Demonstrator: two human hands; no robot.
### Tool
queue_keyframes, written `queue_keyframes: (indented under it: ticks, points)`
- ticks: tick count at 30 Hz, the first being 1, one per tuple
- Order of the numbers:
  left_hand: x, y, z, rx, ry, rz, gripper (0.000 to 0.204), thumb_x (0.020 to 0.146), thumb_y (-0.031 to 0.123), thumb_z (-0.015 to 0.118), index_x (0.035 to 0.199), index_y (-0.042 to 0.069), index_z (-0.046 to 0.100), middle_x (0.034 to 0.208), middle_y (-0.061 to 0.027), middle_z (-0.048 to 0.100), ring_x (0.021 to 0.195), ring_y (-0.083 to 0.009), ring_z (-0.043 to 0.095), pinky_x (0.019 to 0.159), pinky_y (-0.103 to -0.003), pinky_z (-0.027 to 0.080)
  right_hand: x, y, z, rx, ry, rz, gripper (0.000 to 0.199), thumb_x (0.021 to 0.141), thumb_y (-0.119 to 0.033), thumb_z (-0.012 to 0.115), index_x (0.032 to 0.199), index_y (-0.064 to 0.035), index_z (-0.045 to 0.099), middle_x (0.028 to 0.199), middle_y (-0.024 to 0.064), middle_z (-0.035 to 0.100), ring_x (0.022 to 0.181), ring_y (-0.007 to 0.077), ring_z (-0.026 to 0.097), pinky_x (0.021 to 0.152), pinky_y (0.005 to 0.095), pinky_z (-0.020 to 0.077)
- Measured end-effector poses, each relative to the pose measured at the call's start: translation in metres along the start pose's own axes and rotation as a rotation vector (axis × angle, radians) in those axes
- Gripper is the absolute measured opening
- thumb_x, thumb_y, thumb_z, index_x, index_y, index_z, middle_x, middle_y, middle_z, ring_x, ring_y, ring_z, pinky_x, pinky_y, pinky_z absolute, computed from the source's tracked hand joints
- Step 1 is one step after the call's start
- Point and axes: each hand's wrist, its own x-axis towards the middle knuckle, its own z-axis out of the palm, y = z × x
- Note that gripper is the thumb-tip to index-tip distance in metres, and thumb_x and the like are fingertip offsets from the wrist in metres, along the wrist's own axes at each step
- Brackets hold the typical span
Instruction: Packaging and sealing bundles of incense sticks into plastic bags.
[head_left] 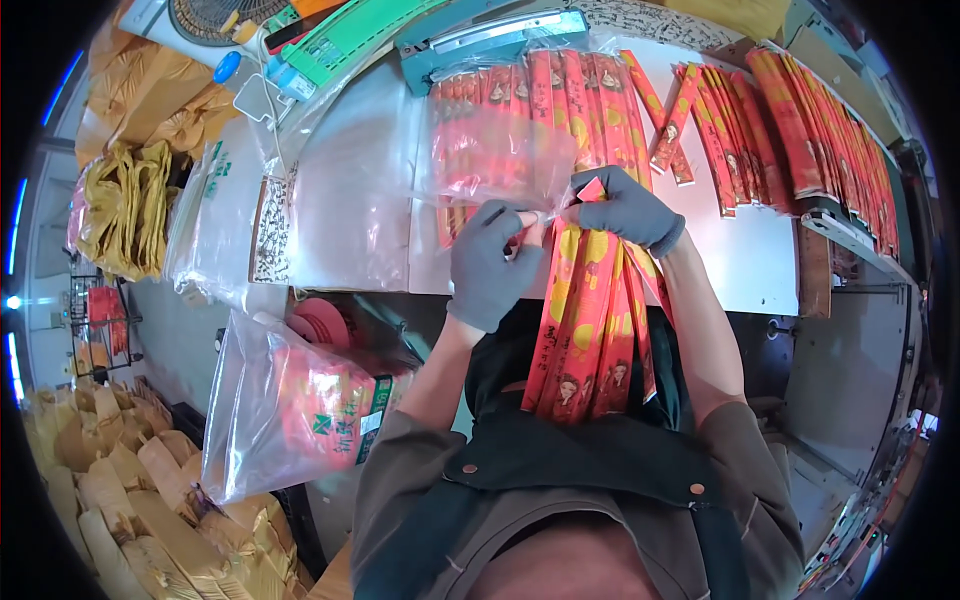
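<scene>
Both hands wear grey gloves with some fingertips bare. My right hand [632, 212] is closed around the upper end of a bundle of long red packets [590, 310], which fans out downward in front of my apron. The packets carry yellow patches and small printed figures. Close beside it, my left hand [490, 265] is closed, its fingertips pinching the edge of a clear plastic bag [490, 155] by the bundle's top. That bag spreads over a row of red packets [600, 100] on the white table; exactly what lies between the left fingertips is partly hidden.
More red packets [735, 140] lie at the right, with a thick row [825, 130] beyond. Flat clear bags [345, 200] cover the table's left part. A filled clear bag [320, 400] hangs below the front edge. A teal metal device [490, 50] stands at the back.
</scene>
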Motion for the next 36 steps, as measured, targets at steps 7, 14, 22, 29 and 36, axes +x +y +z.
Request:
queue_keyframes:
  ticks: [7, 14, 22, 29, 36]
  points:
    - [0.009, -0.014, 0.007, -0.374, 0.017, -0.232, 0.010, 0.076, 0.006, 0.071, 0.078, 0.001, 0.064, 0.072, 0.0010, 0.058, 0.064, -0.0045, 0.053, 0.059, -0.020, 0.044, 0.000, -0.007, 0.006, 0.037, 0.040, 0.020, 0.023, 0.074, -0.007, 0.070, 0.095, -0.0015, 0.064, 0.090, 0.0014, 0.060, 0.083, 0.0088, 0.056, 0.076, 0.0240, 0.0449]
    - [0.009, -0.012, -0.004, -1.082, -0.060, -0.739, 0.012, 0.087, 0.009, 0.059, 0.095, 0.000, 0.060, 0.084, 0.0004, 0.058, 0.076, -0.0078, 0.056, 0.068, -0.024, 0.049, -0.002, 0.005, -0.004, 0.039, 0.024, 0.000, 0.015, 0.076, -0.004, 0.065, 0.090, -0.0009, 0.063, 0.087, 0.0014, 0.059, 0.081, 0.0090, 0.055, 0.073, 0.0239, 0.0448]
    - [0.031, -0.034, 0.005, -1.265, 0.077, -0.424, 0.012, 0.090, 0.013, 0.056, 0.097, 0.005, 0.056, 0.079, 0.0003, 0.055, 0.066, -0.0074, 0.052, 0.058, -0.027, 0.046, -0.023, -0.002, -0.014, -0.019, 0.083, -0.034, 0.011, 0.077, -0.006, 0.060, 0.086, 0.0008, 0.062, 0.081, 0.0028, 0.060, 0.079, 0.0091, 0.054, 0.074, 0.0246, 0.0439]
    - [0.020, 0.025, 0.031, 0.036, -0.038, 0.440, 0.012, 0.074, 0.015, 0.070, 0.075, 0.010, 0.060, 0.068, -0.0048, 0.057, 0.057, -0.0194, 0.054, 0.053, -0.031, 0.043, -0.023, -0.002, -0.008, -0.098, 0.101, -0.166, 0.062, 0.080, -0.024, 0.067, 0.131, 0.0010, 0.043, 0.110, 0.0049, 0.057, 0.104, 0.0136, 0.052, 0.092, 0.0288, 0.0405]
    - [-0.043, -0.010, 0.035, -0.135, -0.110, 0.211, 0.017, 0.076, 0.017, 0.071, 0.078, 0.007, 0.057, 0.061, -0.0039, 0.053, 0.052, -0.0156, 0.051, 0.052, -0.027, 0.040, -0.011, 0.016, -0.011, -0.034, 0.263, -0.073, 0.076, 0.078, -0.029, 0.070, 0.137, 0.0022, 0.033, 0.119, 0.0107, 0.054, 0.109, 0.0170, 0.051, 0.094, 0.0298, 0.0396]
